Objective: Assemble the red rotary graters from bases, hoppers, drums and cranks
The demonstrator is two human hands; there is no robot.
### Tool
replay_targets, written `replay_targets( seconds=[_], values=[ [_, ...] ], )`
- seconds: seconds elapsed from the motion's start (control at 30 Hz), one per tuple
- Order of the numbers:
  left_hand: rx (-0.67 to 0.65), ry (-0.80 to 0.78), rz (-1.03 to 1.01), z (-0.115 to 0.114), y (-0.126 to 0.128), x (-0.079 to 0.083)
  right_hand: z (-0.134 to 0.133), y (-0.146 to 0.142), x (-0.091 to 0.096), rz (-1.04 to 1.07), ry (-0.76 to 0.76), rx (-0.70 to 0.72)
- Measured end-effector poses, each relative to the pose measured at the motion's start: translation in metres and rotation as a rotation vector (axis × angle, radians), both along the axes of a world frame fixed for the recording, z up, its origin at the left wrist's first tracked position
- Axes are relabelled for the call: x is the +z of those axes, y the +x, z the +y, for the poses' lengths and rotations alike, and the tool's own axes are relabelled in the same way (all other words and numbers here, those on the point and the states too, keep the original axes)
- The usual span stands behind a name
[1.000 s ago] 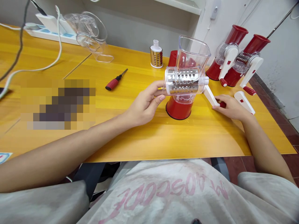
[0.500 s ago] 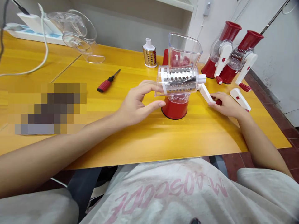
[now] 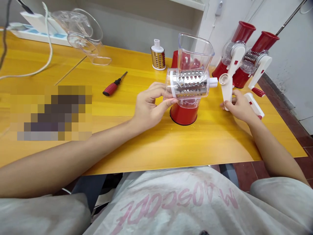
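A rotary grater [image 3: 184, 114] with a red base stands upright on the table. Its clear hopper [image 3: 195, 54] sits above a metal grating drum [image 3: 189, 83], which lies sideways in the clear housing with a white shaft [image 3: 213, 82] sticking out to the right. My left hand [image 3: 151, 106] is closed on the left rim of the housing, thumb in front and fingers at the open end. In my right hand [image 3: 239, 106] is a white crank handle [image 3: 227, 89], raised off the table with its round socket end up, just right of the shaft and apart from it. My fingers hide the handle's lower end.
Another drum [image 3: 158, 58] stands behind the grater. Two assembled graters [image 3: 241, 34] are at the back right, and a second crank handle [image 3: 254, 105] lies beside my right hand. Further left are a red screwdriver [image 3: 111, 88], clear plastic housings [image 3: 83, 31] and a power strip [image 3: 39, 36].
My right hand has lifted the crank handle off the table and turned its socket end up beside the shaft. My left thumb has closed onto the housing rim.
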State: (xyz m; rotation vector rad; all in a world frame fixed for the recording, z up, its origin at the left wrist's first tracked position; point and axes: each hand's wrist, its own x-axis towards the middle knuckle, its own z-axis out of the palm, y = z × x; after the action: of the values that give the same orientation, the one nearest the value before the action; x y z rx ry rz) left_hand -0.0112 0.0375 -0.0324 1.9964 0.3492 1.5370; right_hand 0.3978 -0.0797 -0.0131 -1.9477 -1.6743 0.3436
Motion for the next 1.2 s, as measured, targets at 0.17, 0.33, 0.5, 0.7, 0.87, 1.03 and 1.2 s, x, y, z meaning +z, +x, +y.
replay_targets(
  seconds=[0.17,0.33,0.5,0.7,0.87,1.03,1.2],
  values=[
    [-0.005,-0.003,-0.024,-0.001,0.002,-0.004,-0.010,-0.024,0.008,0.292,0.186,-0.025],
    [-0.007,-0.064,0.006,-0.002,0.001,-0.006,-0.016,-0.044,0.015,0.309,0.163,-0.014],
    [0.012,-0.064,0.017,0.000,0.001,-0.007,-0.018,-0.055,0.018,0.342,0.266,0.041],
    [0.022,-0.047,0.005,-0.001,0.001,-0.007,-0.021,-0.070,0.023,0.522,0.127,0.113],
    [0.013,-0.041,-0.010,0.001,0.001,-0.009,-0.018,-0.073,0.016,0.712,0.032,0.129],
    [0.017,-0.060,-0.011,0.003,0.001,-0.010,-0.014,-0.073,0.010,0.744,0.031,0.129],
    [-0.003,-0.030,-0.045,0.004,0.001,-0.010,-0.012,-0.074,0.002,0.900,0.040,0.262]
  ],
)
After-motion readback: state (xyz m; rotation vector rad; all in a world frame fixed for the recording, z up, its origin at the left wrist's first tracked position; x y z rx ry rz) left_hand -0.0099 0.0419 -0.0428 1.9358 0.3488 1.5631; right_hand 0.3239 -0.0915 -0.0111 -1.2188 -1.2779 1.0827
